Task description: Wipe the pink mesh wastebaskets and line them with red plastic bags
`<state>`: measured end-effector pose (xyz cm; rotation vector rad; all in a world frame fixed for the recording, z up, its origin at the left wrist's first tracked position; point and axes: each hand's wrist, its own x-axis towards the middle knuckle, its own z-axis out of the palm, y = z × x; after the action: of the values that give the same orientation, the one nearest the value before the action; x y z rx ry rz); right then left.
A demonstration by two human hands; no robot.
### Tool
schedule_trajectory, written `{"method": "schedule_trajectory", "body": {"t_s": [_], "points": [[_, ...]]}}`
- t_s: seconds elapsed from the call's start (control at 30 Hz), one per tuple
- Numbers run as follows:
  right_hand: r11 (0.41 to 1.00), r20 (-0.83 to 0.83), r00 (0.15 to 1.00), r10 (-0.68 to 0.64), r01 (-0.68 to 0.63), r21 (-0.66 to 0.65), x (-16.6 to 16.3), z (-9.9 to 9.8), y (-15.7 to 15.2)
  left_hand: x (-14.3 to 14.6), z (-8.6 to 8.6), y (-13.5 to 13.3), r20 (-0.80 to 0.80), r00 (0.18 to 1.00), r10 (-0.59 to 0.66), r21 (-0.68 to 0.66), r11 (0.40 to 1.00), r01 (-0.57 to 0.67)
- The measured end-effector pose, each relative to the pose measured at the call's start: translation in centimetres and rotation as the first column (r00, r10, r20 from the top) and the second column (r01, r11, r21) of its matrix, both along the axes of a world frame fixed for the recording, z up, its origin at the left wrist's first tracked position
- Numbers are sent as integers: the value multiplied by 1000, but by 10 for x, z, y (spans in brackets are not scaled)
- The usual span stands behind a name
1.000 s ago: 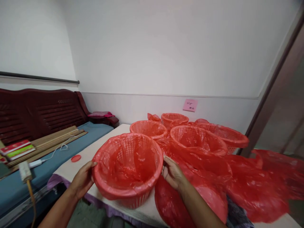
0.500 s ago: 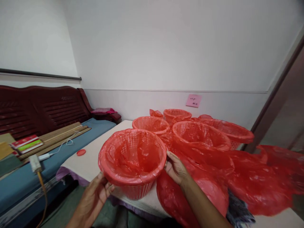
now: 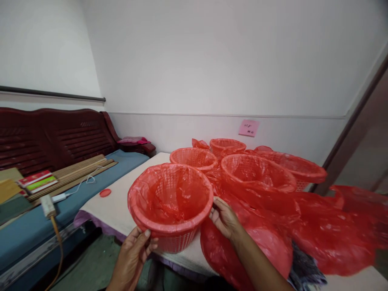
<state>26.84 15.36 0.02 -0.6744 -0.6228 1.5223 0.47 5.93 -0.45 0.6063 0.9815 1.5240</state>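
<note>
Centre of the frame, and the round red plastic mesh basket (image 3: 169, 202) sits at the near edge of the cream-covered table (image 3: 112, 208), its mouth tipped a little toward the camera. A thin red plastic bag liner (image 3: 165, 212) fills it and folds over the rim. Whether its base rests on the cloth, I cannot tell.

Lower centre, the left hand (image 3: 135, 248) comes up from below and closes on the near rim, thumb on top, fingers curled underneath. Just right of centre, the right hand (image 3: 224, 218) is closed on the right side of the rim, fingertips pinching the folded bag edge there.

Behind it stand four more red baskets: an unlined mesh one (image 3: 194, 157), a small far one (image 3: 227, 145), a bag-lined one (image 3: 257, 171) and a wide one (image 3: 295, 169) toward the right. Loose red plastic bags (image 3: 333, 234) spill across the right of the frame. A pink sticky note (image 3: 248, 127) is on the wall, and a dark red wooden bench (image 3: 60, 133) fills the left.
</note>
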Motion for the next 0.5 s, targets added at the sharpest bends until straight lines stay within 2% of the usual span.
{"method": "schedule_trajectory", "body": {"t_s": [0.13,0.23,0.37,0.5], "points": [[999,92,995,-35,37,-18,-2,-2,-5,-7,-13,5,-63,998,19,-4,1000,-20],[991,212,969,-130,135,-8,1,3,-11,-17,-28,11,-172,979,107,-56,991,-119],[957,373,883,-285,283,61,3,18,-18,-28,-48,19,-301,942,146,-73,982,-175],[955,576,761,-297,243,170,-5,33,-18,-22,-58,26,-327,939,104,-84,987,-138]]}}
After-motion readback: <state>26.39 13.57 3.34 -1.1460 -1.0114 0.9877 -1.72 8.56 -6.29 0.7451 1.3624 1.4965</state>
